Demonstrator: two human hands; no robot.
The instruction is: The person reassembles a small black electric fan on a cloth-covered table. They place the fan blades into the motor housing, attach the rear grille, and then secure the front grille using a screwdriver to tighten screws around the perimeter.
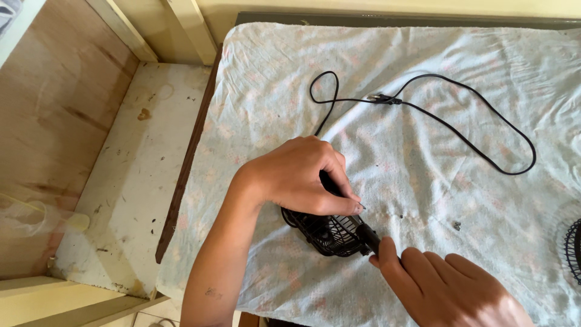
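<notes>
A: Position of the fan cage (pixel 327 230)?

B: It lies on the cloth (pixel 423 72) spread over the table (pixel 181 181), near the front edge, under both hands

A: Left hand (pixel 299 175)?

B: Arched over the cage from above, fingers curled and pressing down on it. Thumb and forefinger are pinched on something tiny at the tips; too small to identify

A: Right hand (pixel 448 290)?

B: Enters from the lower right, closed around a dark tool (pixel 367 236). The tool's tip meets the cage rim, just beside the left fingertips

A: Other items?

B: A black cord (pixel 436 118) runs from under the left hand and loops across the cloth, well apart from the cage. A second black grille (pixel 574 248) shows at the right edge. Small dark specks (pixel 457 226) lie on the cloth between
</notes>
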